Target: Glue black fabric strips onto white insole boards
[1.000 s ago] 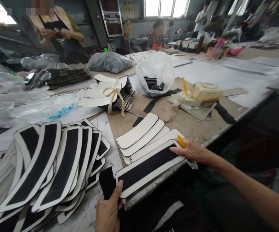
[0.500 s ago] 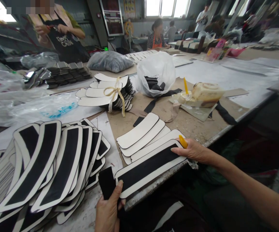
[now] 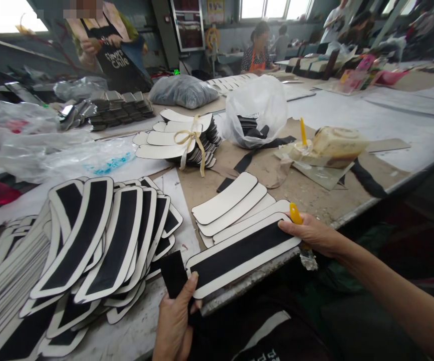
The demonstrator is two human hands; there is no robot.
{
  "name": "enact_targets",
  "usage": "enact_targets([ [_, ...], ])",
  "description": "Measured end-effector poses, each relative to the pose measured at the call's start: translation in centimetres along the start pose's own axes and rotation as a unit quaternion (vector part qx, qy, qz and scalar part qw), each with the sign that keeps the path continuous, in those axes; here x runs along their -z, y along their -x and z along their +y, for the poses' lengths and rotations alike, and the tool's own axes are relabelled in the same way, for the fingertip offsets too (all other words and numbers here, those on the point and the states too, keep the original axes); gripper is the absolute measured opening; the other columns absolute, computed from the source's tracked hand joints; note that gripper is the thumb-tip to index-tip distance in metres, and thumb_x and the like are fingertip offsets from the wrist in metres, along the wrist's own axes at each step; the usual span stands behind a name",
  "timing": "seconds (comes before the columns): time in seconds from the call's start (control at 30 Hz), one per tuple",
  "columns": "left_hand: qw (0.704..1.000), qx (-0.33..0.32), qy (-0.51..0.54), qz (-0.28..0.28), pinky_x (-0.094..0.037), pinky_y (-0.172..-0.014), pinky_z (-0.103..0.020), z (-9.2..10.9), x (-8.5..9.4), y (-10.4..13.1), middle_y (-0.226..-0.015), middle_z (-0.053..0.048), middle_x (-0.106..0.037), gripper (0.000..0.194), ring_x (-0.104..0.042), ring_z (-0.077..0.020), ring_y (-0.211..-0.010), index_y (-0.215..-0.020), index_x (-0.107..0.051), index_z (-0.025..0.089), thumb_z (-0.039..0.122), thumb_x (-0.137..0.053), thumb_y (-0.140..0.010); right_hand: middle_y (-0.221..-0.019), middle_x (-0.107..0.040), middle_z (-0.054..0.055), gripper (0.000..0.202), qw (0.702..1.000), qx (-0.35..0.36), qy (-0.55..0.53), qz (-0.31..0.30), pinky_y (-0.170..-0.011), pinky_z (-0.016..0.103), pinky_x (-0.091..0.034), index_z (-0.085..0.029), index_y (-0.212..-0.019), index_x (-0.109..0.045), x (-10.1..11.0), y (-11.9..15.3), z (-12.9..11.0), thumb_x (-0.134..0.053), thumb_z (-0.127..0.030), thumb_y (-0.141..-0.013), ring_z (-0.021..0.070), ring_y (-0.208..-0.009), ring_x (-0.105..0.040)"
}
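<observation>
A long, slightly curved white piece (image 3: pixel 217 286) with a black strip (image 3: pixel 243 250) along its middle is held between my two hands at the table edge. My left hand (image 3: pixel 175 316) is closed on its left end, thumb on top. Black strip material (image 3: pixel 172 273) also sticks up from that hand. My right hand (image 3: pixel 316 233) pinches the right end, with a yellow tool (image 3: pixel 295 213) poking up between its fingers; most of that tool is hidden. Behind the held piece lie several plain white curved pieces (image 3: pixel 226 198), overlapping each other.
Many black-and-white curved pieces (image 3: pixel 96 235) are heaped at left. Further back are a tied bundle (image 3: pixel 175 138), a clear plastic bag (image 3: pixel 256 108) with black strips, and a yellowish container (image 3: pixel 339 145) beside a yellow stick (image 3: pixel 303 131). A co-worker (image 3: pixel 107 45) stands across the table.
The camera has turned a little left, so the scene sits further right in the picture. Both hands keep their hold on the curved piece, which looks nearly unmoved relative to the table.
</observation>
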State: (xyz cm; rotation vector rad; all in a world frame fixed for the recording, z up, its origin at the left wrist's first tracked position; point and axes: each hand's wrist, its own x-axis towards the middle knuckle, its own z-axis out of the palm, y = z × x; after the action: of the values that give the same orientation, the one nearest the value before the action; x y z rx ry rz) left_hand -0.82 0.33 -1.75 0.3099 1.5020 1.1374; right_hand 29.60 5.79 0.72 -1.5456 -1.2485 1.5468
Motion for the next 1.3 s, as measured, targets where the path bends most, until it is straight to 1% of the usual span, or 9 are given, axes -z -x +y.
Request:
enact_targets([
  [0.17, 1.000, -0.006, 0.000, 0.007, -0.033, -0.035, -0.016, 0.1, 0.0, 0.2, -0.052, 0.007, -0.048, 0.038, -0.041, -0.0047, -0.041, -0.068, -0.054, 0.015, 0.033, -0.083, -0.052, -0.069, -0.062, -0.001, 0.030, 0.997, -0.007, 0.073, 0.025, -0.058, 0.024, -0.043, -0.016, -0.072, -0.063, 0.2, 0.0, -0.3, -0.072, -0.045, -0.070, 0.0155, -0.063, -0.055],
  [0.27, 0.999, -0.001, 0.023, -0.028, -0.031, -0.035, -0.015, 0.1, 0.2, 0.4, -0.050, 0.007, -0.048, 0.034, -0.038, -0.0040, -0.039, -0.065, -0.054, 0.015, 0.032, -0.081, -0.055, -0.071, -0.064, 0.000, 0.027, 0.999, -0.028, -0.031, -0.001, -0.057, 0.023, -0.045, -0.017, -0.077, -0.064, -0.4, 0.6, -0.7, -0.073, -0.041, -0.069, 0.0156, -0.063, -0.057],
  [0.37, 0.995, 0.025, 0.067, -0.063, -0.031, -0.036, -0.015, 0.1, 0.4, 0.6, -0.049, 0.007, -0.047, 0.031, -0.037, -0.0027, -0.038, -0.063, -0.053, 0.015, 0.031, -0.079, -0.059, -0.073, -0.065, 0.001, 0.029, 0.984, -0.055, -0.166, -0.027, -0.060, 0.025, -0.050, -0.019, -0.086, -0.063, -1.1, 1.2, -1.2, -0.075, -0.037, -0.067, 0.0162, -0.064, -0.060],
  [0.47, 0.992, 0.040, 0.100, -0.059, -0.032, -0.037, -0.015, 0.1, 0.5, 0.7, -0.049, 0.007, -0.046, 0.031, -0.036, -0.0023, -0.037, -0.063, -0.053, 0.015, 0.029, -0.080, -0.058, -0.073, -0.065, 0.002, 0.031, 0.976, -0.055, -0.208, -0.025, -0.063, 0.025, -0.052, -0.019, -0.088, -0.062, -1.7, 1.4, -1.6, -0.075, -0.036, -0.065, 0.0167, -0.065, -0.062],
  [0.57, 0.995, 0.028, 0.082, -0.050, -0.032, -0.036, -0.015, 0.4, 0.5, 0.8, -0.051, 0.007, -0.048, 0.032, -0.038, -0.0033, -0.038, -0.066, -0.054, 0.015, 0.030, -0.081, -0.057, -0.075, -0.065, 0.002, 0.031, 0.985, -0.045, -0.165, -0.019, -0.062, 0.026, -0.051, -0.019, -0.088, -0.061, -1.7, 1.2, -1.8, -0.074, -0.039, -0.067, 0.0179, -0.067, -0.062],
  [0.67, 0.999, -0.015, 0.042, -0.022, -0.036, -0.037, -0.016, 0.6, 0.6, 0.8, -0.057, 0.005, -0.054, 0.034, -0.044, -0.0052, -0.043, -0.071, -0.057, 0.015, 0.032, -0.082, -0.055, -0.069, -0.061, 0.001, 0.031, 1.000, -0.015, -0.024, 0.008, -0.055, 0.025, -0.046, -0.018, -0.078, -0.060, -1.5, 0.8, -1.9, -0.070, -0.046, -0.070, 0.0166, -0.062, -0.057],
  [0.77, 0.999, -0.045, 0.017, 0.025, -0.040, -0.040, -0.017, 0.3, 0.5, 0.6, -0.065, 0.003, -0.059, 0.037, -0.050, -0.0077, -0.050, -0.076, -0.061, 0.014, 0.033, -0.083, -0.053, -0.060, -0.055, -0.001, 0.036, 0.987, 0.025, 0.149, 0.055, -0.052, 0.024, -0.041, -0.019, -0.065, -0.055, -1.4, 0.4, -1.7, -0.067, -0.052, -0.070, 0.0152, -0.056, -0.051],
  [0.83, 0.997, -0.062, 0.007, 0.033, -0.040, -0.040, -0.018, 0.0, 0.4, 0.5, -0.065, 0.003, -0.059, 0.037, -0.049, -0.0074, -0.050, -0.075, -0.061, 0.013, 0.035, -0.082, -0.054, -0.060, -0.055, -0.001, 0.036, 0.977, 0.039, 0.196, 0.074, -0.052, 0.025, -0.040, -0.019, -0.065, -0.055, -1.5, 0.2, -1.5, -0.065, -0.053, -0.071, 0.0157, -0.057, -0.051],
  [1.3, 0.994, -0.091, -0.042, 0.042, -0.032, -0.038, -0.018, -0.9, -0.1, 0.6, -0.048, 0.006, -0.053, 0.033, -0.043, -0.0061, -0.040, -0.067, -0.058, 0.013, 0.035, -0.079, -0.055, -0.066, -0.057, 0.000, 0.029, 0.985, 0.049, 0.165, 0.023, -0.058, 0.026, -0.042, -0.019, -0.070, -0.056, -1.8, 0.3, -0.5, -0.059, -0.048, -0.074, 0.0176, -0.062, -0.051],
])
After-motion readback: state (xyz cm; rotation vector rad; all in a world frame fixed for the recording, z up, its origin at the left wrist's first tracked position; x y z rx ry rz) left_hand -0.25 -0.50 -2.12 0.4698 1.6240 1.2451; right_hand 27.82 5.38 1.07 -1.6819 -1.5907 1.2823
